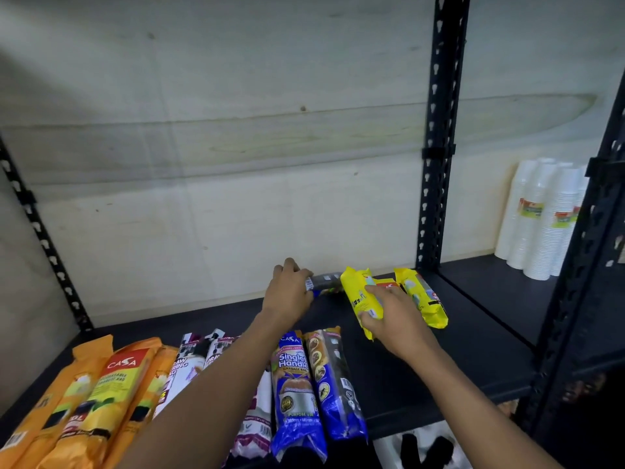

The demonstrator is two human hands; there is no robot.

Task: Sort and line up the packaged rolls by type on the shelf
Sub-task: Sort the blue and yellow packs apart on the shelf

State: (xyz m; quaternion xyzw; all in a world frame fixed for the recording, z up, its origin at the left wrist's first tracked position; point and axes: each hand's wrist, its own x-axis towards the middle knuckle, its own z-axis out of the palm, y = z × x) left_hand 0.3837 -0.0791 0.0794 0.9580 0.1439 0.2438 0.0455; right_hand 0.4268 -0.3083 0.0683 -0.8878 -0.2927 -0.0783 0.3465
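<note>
I am gripping a blue roll (326, 283) with my left hand (287, 292), fingers curled around its near end, at the back of the shelf (473, 340). My right hand (389, 319) is closing on a yellow roll (360, 296), thumb under and fingers over it. A second yellow roll (424, 297) is lying just beside it. Along the front edge, orange rolls (101, 394), white rolls (199, 353) and two more blue rolls (314, 384) are lying in rows.

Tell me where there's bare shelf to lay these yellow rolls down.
Bare shelf lies right of the blue rolls, before the yellow rolls. More lies behind the orange rolls. The front left is crowded.
</note>
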